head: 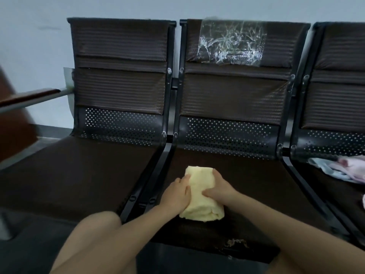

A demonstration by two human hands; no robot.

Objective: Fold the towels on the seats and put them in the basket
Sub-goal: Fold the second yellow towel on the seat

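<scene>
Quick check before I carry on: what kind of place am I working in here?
Probably a waiting area: a row of linked brown seats on black metal frames stands against a plain wall, with a yellow towel being folded on the middle seat.

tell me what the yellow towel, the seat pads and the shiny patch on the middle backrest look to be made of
Yellow towel: soft terry-like cloth, matte with a fuzzy nap, folded thick.
Seat pads: probably woven-textured vinyl or fabric, dark brown with a fine ribbed pattern, on a black perforated metal frame.
Shiny patch: clear plastic film or tape, crinkled and glinting.
</scene>
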